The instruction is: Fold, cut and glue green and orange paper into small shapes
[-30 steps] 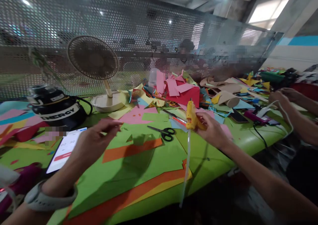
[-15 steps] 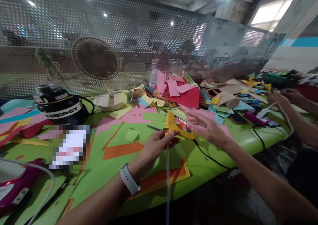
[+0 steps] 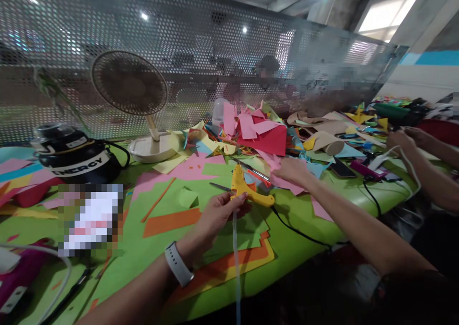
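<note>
My left hand (image 3: 224,209), with a pale watch strap (image 3: 178,263) on its wrist, is closed around a yellow hot glue gun (image 3: 253,195). A long translucent glue stick (image 3: 235,263) hangs from the gun's rear, and a black cord trails off to the right. Further back, my right hand (image 3: 291,170) is closed at pink paper (image 3: 289,184), which it seems to pinch; its fingertips are partly hidden. Beside and behind the gun lie scissors (image 3: 219,186), partly covered. Under the left hand are green sheets (image 3: 161,248) and an orange strip (image 3: 171,222).
Paper scraps (image 3: 265,128) are heaped at the back before a perforated metal screen (image 3: 201,52). A fan (image 3: 129,82) and a black jug (image 3: 77,157) stand at left. A phone (image 3: 342,168) and a purple power strip (image 3: 367,169) lie right, near another person's hands (image 3: 403,140).
My right hand has moved forward and down from above the glue gun's handle onto the pink paper, and its fingers have closed. The left hand keeps the glue gun. The view has shifted slightly.
</note>
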`<state>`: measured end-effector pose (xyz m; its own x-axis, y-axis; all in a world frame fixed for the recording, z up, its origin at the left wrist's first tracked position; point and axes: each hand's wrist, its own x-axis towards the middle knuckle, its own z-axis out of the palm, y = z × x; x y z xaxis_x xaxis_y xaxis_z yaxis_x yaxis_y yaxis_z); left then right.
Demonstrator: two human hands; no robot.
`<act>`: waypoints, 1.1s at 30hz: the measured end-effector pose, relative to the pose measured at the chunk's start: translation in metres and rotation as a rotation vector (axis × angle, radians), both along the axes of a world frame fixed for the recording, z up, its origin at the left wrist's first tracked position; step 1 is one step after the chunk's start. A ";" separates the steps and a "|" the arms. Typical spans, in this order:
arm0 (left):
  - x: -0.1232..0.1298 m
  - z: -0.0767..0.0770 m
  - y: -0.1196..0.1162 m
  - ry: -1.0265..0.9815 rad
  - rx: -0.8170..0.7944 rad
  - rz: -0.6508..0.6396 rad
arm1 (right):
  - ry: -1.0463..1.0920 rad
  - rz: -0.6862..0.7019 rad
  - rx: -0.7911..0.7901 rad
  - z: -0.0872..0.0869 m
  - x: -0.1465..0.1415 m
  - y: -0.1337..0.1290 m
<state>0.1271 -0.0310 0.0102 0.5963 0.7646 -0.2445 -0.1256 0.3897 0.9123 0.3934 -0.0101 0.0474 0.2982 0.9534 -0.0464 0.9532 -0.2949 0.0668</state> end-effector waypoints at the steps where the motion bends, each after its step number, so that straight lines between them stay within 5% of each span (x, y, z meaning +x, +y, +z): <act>1: 0.000 -0.001 0.000 -0.001 -0.001 0.003 | -0.008 -0.007 0.003 0.001 0.001 0.001; 11: 0.001 -0.009 -0.001 -0.020 -0.010 0.003 | -0.072 0.029 0.057 0.004 0.017 0.001; 16: 0.001 -0.010 -0.001 0.012 -0.024 0.015 | -0.076 0.007 0.224 0.040 0.035 0.001; 20: 0.001 -0.006 -0.004 -0.023 -0.048 0.029 | -0.100 -0.022 0.499 0.079 0.046 0.045; 23: 0.002 -0.005 -0.005 -0.034 -0.055 0.029 | -0.025 -0.037 0.658 0.091 0.041 0.096; 27: 0.001 -0.008 -0.004 -0.018 -0.026 0.021 | 0.025 0.093 0.544 0.082 0.035 0.121; 30: 0.000 -0.010 -0.004 0.008 0.011 -0.008 | 0.037 0.266 0.532 0.064 0.048 0.091; 33: 0.001 -0.009 -0.005 0.023 0.007 -0.010 | 0.135 0.241 0.346 0.042 0.072 0.044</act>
